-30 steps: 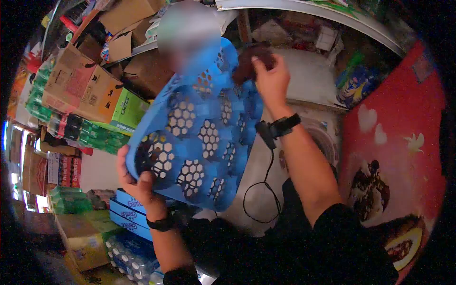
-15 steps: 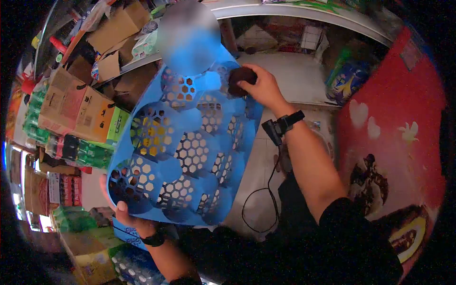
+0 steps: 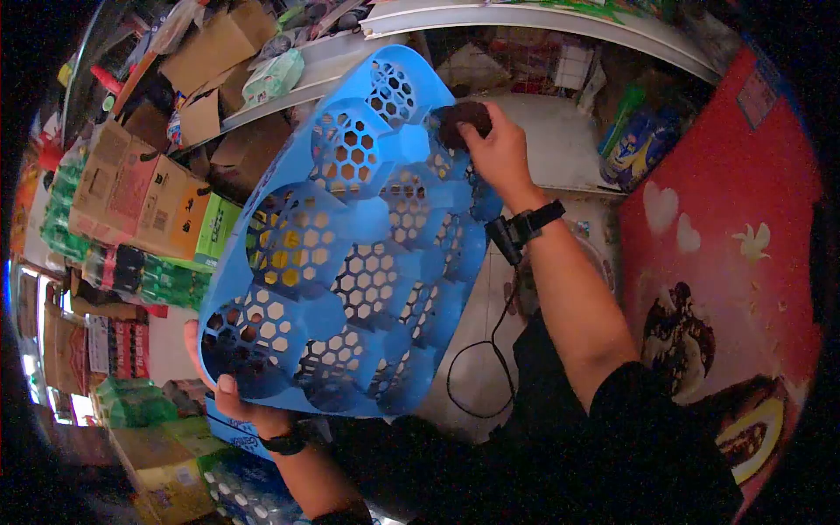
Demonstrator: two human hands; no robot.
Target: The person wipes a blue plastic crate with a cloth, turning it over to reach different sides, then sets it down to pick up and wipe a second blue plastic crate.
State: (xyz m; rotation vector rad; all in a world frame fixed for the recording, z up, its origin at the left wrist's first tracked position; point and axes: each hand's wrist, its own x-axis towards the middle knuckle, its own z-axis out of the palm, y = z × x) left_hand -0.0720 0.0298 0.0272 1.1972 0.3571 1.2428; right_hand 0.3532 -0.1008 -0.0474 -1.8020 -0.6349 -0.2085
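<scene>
A blue plastic crate [image 3: 372, 219] with honeycomb holes and rounded compartments is held tilted up in front of me, its open side towards me. My left hand [image 3: 229, 398] grips its lower left corner, thumb over the rim and fingers behind. Between the thumb and fingers of my right hand [image 3: 503, 153] is a dark brown scrubbing pad [image 3: 461, 125], right at the crate's upper right rim. A black band with a small device and cable [image 3: 516, 234] is on my right wrist.
Cardboard boxes [image 3: 131, 192] and green bottle packs [image 3: 171, 282] are stacked at the left. A white shelf [image 3: 551, 144] with blue packages [image 3: 637, 150] stands beyond the crate. A red printed panel [image 3: 726, 166] rises at the right. The black cable [image 3: 455, 354] loops above the floor.
The crate's top end has come into clearer view, and the blurred patch over it is gone. My right hand with the scrubbing pad has shifted slightly right. My left hand keeps its grip.
</scene>
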